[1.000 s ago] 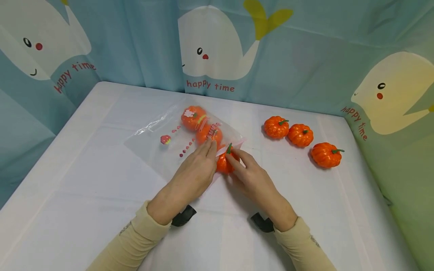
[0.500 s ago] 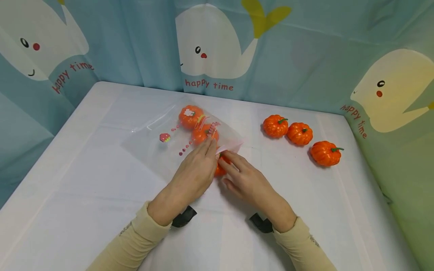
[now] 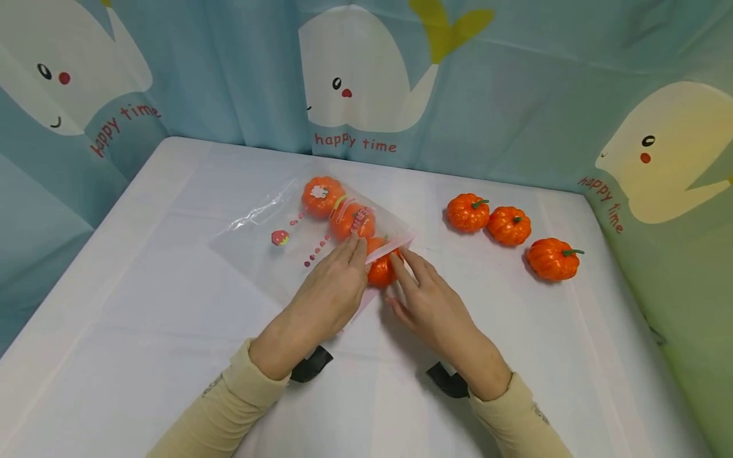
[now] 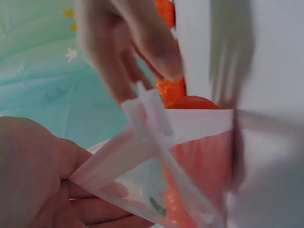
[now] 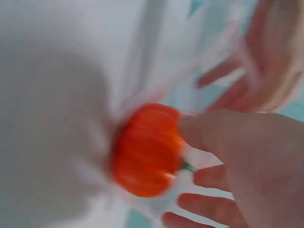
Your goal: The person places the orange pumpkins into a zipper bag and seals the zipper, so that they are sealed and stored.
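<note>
A clear plastic zip bag (image 3: 252, 254) with pink printing lies on the white table. Inside it, two small orange pumpkins (image 3: 322, 196) show near the closed end, with more orange close to the opening. Another pumpkin (image 3: 382, 272) sits at the bag's mouth, partly under the film; its green stem shows in the right wrist view. My left hand (image 3: 329, 289) pinches the bag's upper edge between thumb and fingers, as the left wrist view shows. My right hand (image 3: 432, 305) is at the mouth, its thumb against the pumpkin (image 5: 149, 152) and its other fingers fairly straight.
Three loose orange pumpkins stand to the right: one at the back (image 3: 467, 213), one beside it (image 3: 509, 226) and one nearer the right edge (image 3: 553, 259). Behind the table (image 3: 143, 273) hangs a blue curtain (image 3: 258, 76) with whale prints. Black straps (image 3: 312, 364) show at the wrists.
My right hand first moved left, pressing the pumpkin into the bag's mouth, then shifted back slightly right. The pumpkin's stem no longer points up in the head view. The left hand stays on the bag.
</note>
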Demonstrator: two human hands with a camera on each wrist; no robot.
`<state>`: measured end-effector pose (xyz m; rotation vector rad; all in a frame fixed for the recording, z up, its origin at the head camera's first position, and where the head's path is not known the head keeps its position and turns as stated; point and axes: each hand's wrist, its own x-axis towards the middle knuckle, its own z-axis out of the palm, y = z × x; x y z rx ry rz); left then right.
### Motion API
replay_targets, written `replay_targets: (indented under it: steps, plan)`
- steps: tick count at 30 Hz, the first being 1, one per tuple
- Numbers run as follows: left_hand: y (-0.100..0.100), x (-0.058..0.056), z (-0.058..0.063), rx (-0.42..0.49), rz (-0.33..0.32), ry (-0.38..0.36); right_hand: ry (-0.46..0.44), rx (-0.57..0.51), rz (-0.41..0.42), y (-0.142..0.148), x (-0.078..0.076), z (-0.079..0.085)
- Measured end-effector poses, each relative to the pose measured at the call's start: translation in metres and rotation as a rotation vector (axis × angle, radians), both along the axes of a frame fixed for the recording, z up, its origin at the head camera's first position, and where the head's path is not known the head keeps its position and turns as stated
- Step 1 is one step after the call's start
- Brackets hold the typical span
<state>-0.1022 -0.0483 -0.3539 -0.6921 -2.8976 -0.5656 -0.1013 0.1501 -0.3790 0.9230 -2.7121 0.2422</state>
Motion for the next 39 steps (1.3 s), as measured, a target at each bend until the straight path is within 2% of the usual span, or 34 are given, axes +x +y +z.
replay_targets:
  steps: [4,7,11,14,20,24,28,33,39]
  plan:
    - [-0.001,0.0,0.0,-0.006,-0.019,0.025,-0.011,0.03,0.097,-0.001,0.008,0.009]
    - [-0.002,0.0,0.0,-0.022,-0.046,0.066,-0.035,0.077,0.162,-0.004,0.01,0.009]
    - [-0.003,0.0,0.0,-0.042,-0.064,0.07,-0.044,0.127,0.175,-0.005,0.007,0.003]
    - [-0.004,-0.001,0.001,-0.052,-0.06,0.004,-0.025,0.136,0.166,-0.004,0.004,-0.002]
    - [-0.004,-0.003,0.005,-0.057,-0.03,-0.197,0.011,0.122,0.132,0.0,-0.004,-0.009]
    - [-0.005,-0.004,0.006,-0.048,-0.034,-0.253,0.011,0.097,0.125,0.002,-0.008,-0.013]
    - [-0.007,-0.004,0.007,-0.043,-0.045,-0.228,0.008,0.094,0.115,0.002,-0.009,-0.015]
    - [-0.008,-0.003,0.007,-0.01,-0.031,-0.153,0.009,0.107,0.115,0.002,-0.007,-0.014]
    - [-0.001,-0.002,0.0,0.038,-0.025,0.014,0.027,0.114,0.162,0.0,-0.002,-0.011]
